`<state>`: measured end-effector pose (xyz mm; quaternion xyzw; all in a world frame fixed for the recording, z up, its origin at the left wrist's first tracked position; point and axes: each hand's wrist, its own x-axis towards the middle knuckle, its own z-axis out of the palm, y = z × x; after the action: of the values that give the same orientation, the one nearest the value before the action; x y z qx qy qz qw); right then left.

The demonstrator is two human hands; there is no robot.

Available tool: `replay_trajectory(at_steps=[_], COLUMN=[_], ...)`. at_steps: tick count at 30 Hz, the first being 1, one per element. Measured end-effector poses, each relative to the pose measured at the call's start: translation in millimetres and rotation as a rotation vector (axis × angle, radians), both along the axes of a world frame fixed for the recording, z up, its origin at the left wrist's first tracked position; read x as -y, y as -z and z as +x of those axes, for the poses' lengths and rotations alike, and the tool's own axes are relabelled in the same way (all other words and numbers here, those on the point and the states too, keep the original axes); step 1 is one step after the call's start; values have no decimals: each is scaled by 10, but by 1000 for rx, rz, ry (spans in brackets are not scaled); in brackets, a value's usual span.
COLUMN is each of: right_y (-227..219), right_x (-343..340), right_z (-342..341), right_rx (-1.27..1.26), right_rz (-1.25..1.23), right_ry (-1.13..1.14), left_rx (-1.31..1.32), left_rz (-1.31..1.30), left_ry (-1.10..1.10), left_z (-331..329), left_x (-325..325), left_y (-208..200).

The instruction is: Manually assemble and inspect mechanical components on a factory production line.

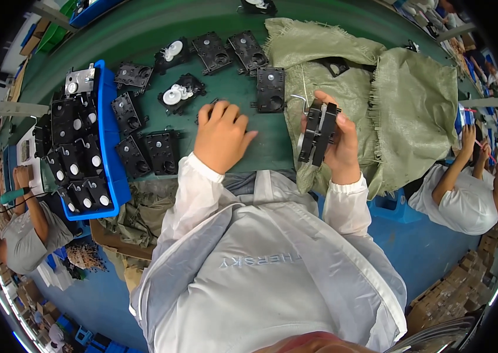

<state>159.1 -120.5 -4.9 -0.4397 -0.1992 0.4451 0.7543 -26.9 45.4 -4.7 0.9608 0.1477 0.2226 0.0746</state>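
Held up on edge in my right hand [343, 140] is a black plastic gear housing [321, 132], its narrow side toward me. My thumb and fingers close round it from the right and far side; a bent metal rod [301, 101] sticks out at its far left. My left hand [221, 136] is palm down over the green table, thumb spread and fingers bent, their tips by a small dark part mostly hidden beneath them. Beyond and left of it lie two black housings with white gears, one near [179, 94] and one farther [171, 53]. Another black housing [270, 89] lies between my hands, farther off.
A blue bin [121, 182] full of black housings with white discs stands at the left. Several more housings [135, 156] lie beside it. An olive woven sack [413, 106] covers the right of the green table [343, 17]. Other people sit at both sides.
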Motion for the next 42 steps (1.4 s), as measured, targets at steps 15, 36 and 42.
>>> replay_trajectory(at_steps=[15, 36, 42], right_y=[147, 175, 379], right_x=[-326, -597, -815], right_z=[-483, -793, -993], right_rx=[135, 857, 889], right_rz=[-4, -614, -309], right_ry=[224, -2, 234], left_rx=[355, 199, -513], left_rz=[-556, -565, -286], left_ry=[-80, -151, -363], left_z=[120, 209, 833], left_x=[757, -1270, -3691], left_y=[-230, -1240, -226])
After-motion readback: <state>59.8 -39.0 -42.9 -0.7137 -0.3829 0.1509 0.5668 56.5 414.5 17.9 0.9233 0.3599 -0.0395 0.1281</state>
